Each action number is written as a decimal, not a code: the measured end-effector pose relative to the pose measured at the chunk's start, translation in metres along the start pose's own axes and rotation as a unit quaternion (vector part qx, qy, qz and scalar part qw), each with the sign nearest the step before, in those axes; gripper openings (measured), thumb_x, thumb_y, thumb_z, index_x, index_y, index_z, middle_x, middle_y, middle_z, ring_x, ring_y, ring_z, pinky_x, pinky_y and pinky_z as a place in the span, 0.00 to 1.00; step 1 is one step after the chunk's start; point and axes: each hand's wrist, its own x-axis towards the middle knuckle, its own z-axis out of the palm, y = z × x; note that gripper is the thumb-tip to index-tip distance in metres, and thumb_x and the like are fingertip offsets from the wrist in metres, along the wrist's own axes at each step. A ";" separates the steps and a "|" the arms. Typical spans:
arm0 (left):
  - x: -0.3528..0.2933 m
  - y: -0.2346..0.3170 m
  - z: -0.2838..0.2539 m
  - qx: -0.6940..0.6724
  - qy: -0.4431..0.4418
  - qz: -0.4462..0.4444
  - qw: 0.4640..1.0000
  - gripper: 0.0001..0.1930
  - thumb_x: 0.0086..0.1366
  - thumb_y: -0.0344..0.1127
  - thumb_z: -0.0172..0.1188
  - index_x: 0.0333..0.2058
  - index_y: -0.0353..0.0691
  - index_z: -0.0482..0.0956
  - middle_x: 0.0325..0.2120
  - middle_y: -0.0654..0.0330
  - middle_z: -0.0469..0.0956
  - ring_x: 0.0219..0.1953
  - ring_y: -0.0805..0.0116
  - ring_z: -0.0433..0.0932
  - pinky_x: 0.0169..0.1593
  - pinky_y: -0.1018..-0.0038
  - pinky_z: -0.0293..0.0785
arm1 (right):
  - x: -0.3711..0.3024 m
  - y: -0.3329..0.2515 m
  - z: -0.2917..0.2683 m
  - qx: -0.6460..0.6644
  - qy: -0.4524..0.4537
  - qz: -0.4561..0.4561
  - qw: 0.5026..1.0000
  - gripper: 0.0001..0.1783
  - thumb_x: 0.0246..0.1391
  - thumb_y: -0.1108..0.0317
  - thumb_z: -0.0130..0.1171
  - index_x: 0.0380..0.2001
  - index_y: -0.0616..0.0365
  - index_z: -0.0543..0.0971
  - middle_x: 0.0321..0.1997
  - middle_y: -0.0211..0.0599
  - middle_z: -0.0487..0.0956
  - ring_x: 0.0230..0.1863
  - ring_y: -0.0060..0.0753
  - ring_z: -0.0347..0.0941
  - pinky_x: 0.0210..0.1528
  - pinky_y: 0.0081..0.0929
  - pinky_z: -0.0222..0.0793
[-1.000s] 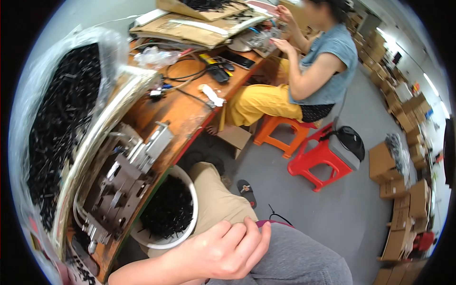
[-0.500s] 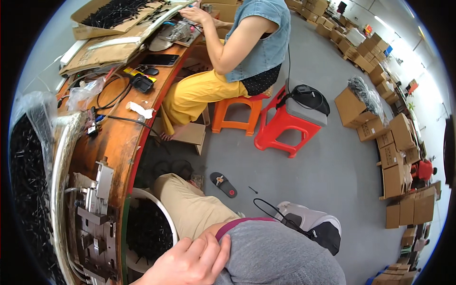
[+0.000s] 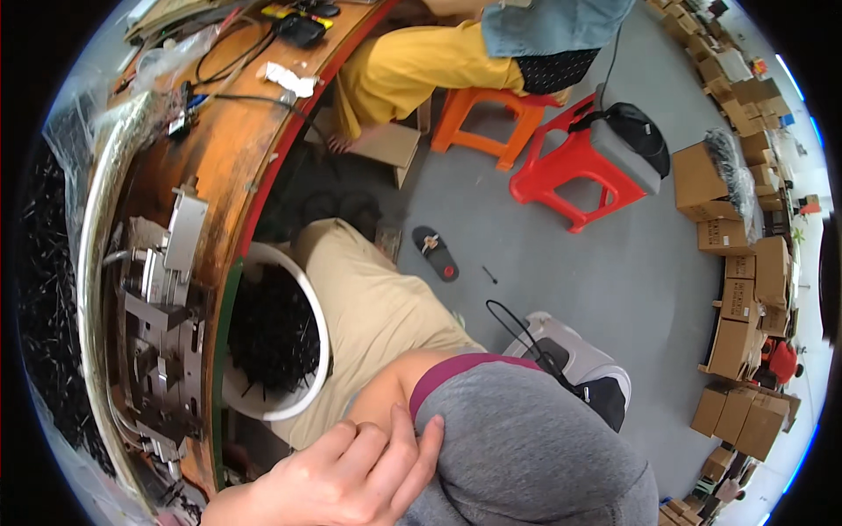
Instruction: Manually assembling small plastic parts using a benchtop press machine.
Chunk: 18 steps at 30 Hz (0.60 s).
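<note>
My left hand [image 3: 351,469] reaches in from the lower edge, its fingers curled and pinching the grey shirt sleeve [image 3: 517,430] near its maroon trim. Bare skin of my right upper arm [image 3: 386,386] shows beside the trim. My right hand is out of sight. Left of my beige trousers [image 3: 377,298] stands a white bucket [image 3: 323,351] holding black slender plastic pieces [image 3: 274,329]. A metal clamping fixture [image 3: 162,351] is mounted on the wooden workbench [image 3: 232,131] further left.
More black pieces [image 3: 48,289] lie at the far left. A seated co-worker in yellow trousers [image 3: 421,66] is on an orange stool [image 3: 491,110]. A red stool [image 3: 570,188] carries a black bag. A sandal [image 3: 436,254] lies on the floor. Cardboard boxes [image 3: 737,342] line the right.
The view has tilted, so bench, bucket and stools sit higher and the co-worker's upper body has left the picture. My left hand stays at the sleeve.
</note>
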 end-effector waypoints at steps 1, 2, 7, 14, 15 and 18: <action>-0.002 0.000 0.000 -0.002 -0.015 -0.001 1.000 0.25 0.50 0.34 0.56 0.48 0.35 0.81 0.39 0.52 0.81 0.24 0.78 0.71 0.27 0.83 0.66 | 0.003 0.002 0.002 0.008 -0.002 -0.003 1.000 0.27 0.50 0.76 0.65 0.54 0.65 0.71 0.48 0.39 0.78 0.49 0.28 0.75 0.49 0.25 0.72; -0.003 0.001 0.000 -0.002 -0.028 -0.008 1.000 0.25 0.50 0.34 0.56 0.49 0.35 0.81 0.39 0.52 0.81 0.24 0.78 0.71 0.27 0.83 0.65 | 0.000 0.002 0.006 0.013 -0.011 -0.004 1.000 0.27 0.50 0.75 0.65 0.54 0.65 0.71 0.47 0.39 0.79 0.49 0.28 0.75 0.49 0.25 0.72; 0.004 0.000 0.000 0.013 -0.039 0.000 0.999 0.25 0.51 0.35 0.55 0.48 0.33 0.80 0.39 0.52 0.81 0.23 0.78 0.71 0.27 0.84 0.65 | 0.001 -0.005 0.009 0.016 -0.027 -0.002 1.000 0.26 0.51 0.75 0.65 0.53 0.65 0.72 0.47 0.39 0.79 0.48 0.28 0.75 0.48 0.25 0.72; 0.002 -0.005 0.001 0.022 -0.002 0.012 1.000 0.25 0.49 0.38 0.54 0.46 0.32 0.80 0.38 0.53 0.81 0.24 0.79 0.71 0.26 0.84 0.65 | -0.006 -0.011 -0.005 -0.018 -0.028 0.032 0.999 0.24 0.51 0.75 0.65 0.52 0.65 0.73 0.46 0.39 0.79 0.47 0.28 0.76 0.47 0.24 0.73; -0.001 -0.004 0.005 0.023 0.010 0.005 1.000 0.25 0.49 0.38 0.54 0.46 0.32 0.80 0.38 0.53 0.81 0.24 0.79 0.71 0.26 0.84 0.65 | -0.011 -0.012 -0.009 -0.023 -0.027 0.040 0.999 0.24 0.51 0.75 0.65 0.52 0.66 0.73 0.45 0.39 0.79 0.47 0.28 0.76 0.47 0.24 0.73; -0.009 -0.002 0.007 0.030 0.024 -0.003 0.999 0.25 0.49 0.39 0.54 0.46 0.32 0.80 0.37 0.53 0.81 0.24 0.79 0.71 0.27 0.84 0.65 | -0.014 -0.012 -0.011 -0.037 -0.024 0.053 0.998 0.23 0.51 0.75 0.65 0.52 0.66 0.73 0.45 0.39 0.80 0.46 0.28 0.76 0.47 0.24 0.73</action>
